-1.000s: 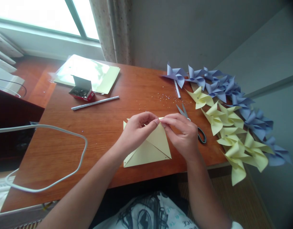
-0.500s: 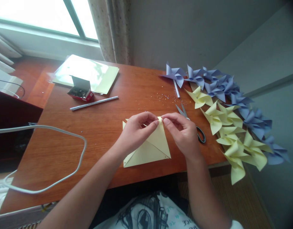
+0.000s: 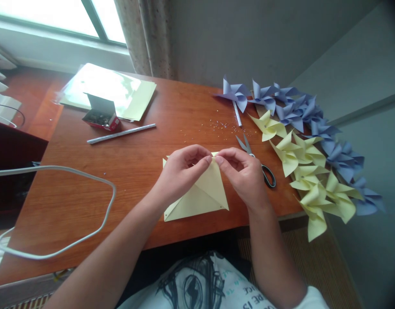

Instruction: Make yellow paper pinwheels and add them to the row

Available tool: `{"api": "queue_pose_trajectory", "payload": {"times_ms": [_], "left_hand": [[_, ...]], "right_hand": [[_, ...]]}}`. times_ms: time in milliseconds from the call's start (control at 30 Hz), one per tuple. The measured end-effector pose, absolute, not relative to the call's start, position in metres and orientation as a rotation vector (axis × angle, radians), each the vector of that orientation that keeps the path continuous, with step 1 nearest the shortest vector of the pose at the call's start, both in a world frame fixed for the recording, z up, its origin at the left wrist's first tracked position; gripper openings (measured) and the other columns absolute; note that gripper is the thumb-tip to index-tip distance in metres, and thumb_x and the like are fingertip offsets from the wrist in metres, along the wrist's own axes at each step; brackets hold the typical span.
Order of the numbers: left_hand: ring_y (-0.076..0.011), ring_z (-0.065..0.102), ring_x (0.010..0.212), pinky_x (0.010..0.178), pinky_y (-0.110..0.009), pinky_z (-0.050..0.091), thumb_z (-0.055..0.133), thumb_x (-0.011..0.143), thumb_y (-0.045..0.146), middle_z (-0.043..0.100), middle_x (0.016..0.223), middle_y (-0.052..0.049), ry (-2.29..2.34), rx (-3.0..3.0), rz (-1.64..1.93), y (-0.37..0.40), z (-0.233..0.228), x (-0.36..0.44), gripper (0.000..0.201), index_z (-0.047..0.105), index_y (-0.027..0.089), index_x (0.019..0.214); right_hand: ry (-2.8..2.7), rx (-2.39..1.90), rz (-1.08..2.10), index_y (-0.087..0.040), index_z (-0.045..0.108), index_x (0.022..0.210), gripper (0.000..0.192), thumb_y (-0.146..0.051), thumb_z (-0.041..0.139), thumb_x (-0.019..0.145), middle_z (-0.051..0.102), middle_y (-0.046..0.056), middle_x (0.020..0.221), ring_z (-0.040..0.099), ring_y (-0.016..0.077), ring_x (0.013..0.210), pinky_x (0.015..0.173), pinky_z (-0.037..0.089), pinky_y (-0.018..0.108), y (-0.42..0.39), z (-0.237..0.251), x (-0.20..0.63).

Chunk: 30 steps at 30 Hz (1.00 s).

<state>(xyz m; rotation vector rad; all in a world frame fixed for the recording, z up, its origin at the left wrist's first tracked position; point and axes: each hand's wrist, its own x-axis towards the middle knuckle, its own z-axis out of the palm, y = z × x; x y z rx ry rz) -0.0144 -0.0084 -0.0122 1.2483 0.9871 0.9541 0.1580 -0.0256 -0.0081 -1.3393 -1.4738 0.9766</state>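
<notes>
A square of pale yellow paper (image 3: pixel 197 201) lies on the wooden table near its front edge. Slits run in from its corners, and small dark holes show at the two near corners. My left hand (image 3: pixel 187 165) pinches the far part of this paper between thumb and fingertips. Right beside it, my right hand (image 3: pixel 241 169) pinches the same far edge, the two thumbs almost meeting. Whether anything small sits between the fingertips is hidden. Black-handled scissors (image 3: pixel 268 176) lie just right of my right hand, blades pointing away.
Yellow pinwheels (image 3: pixel 289 152) and purple pinwheels (image 3: pixel 292 113) crowd the right side. Tiny paper bits (image 3: pixel 221 125) dot the far middle. On the left are a silvery stick (image 3: pixel 122 134), an open red box (image 3: pixel 102 118), yellow sheets with a plastic sleeve (image 3: pixel 142 103), and a white cable (image 3: pixel 112 201).
Both hands keep their pinch at the paper's far edge, with the fingertips shifted slightly. The whole view has moved a little; the objects on the table stay where they were.
</notes>
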Motion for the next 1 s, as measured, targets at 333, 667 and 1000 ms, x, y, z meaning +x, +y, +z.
{"api": "queue_pose_trajectory", "payload": {"times_ms": [333, 667, 1000], "left_hand": [[-0.0150, 0.059, 0.077, 0.068, -0.026, 0.047, 0.069, 0.088, 0.035, 0.067, 0.082, -0.004, 0.987, 1.262, 0.966, -0.0074, -0.0154, -0.0143, 0.020, 0.067, 0.015, 0.085], [-0.0162, 0.062, 0.080, 0.070, -0.026, 0.049, 0.068, 0.089, 0.035, 0.069, 0.084, -0.005, 0.988, 1.276, 0.961, -0.0075, -0.0149, -0.0146, 0.020, 0.069, 0.015, 0.087], [-0.0170, 0.064, 0.081, 0.071, -0.026, 0.050, 0.067, 0.090, 0.036, 0.070, 0.085, -0.006, 0.983, 1.301, 0.957, -0.0079, -0.0174, -0.0155, 0.020, 0.069, 0.016, 0.088]], "right_hand": [[-1.548, -1.324, 0.903, -0.023, 0.073, 0.089, 0.006, -0.027, 0.069, 0.091, 0.074, 0.002, 0.089, 0.070, 0.0181, 0.085, 0.079, 0.058, 0.031, -0.0260, -0.0055, 0.1570], [-1.563, -1.332, 0.896, -0.022, 0.073, 0.089, 0.006, -0.027, 0.069, 0.091, 0.074, 0.002, 0.090, 0.070, 0.0186, 0.087, 0.082, 0.057, 0.032, -0.0261, -0.0052, 0.1571], [-1.594, -1.368, 0.852, -0.024, 0.071, 0.088, 0.007, -0.029, 0.067, 0.091, 0.074, 0.002, 0.089, 0.071, 0.0200, 0.086, 0.082, 0.058, 0.035, -0.0263, -0.0044, 0.1549]]}}
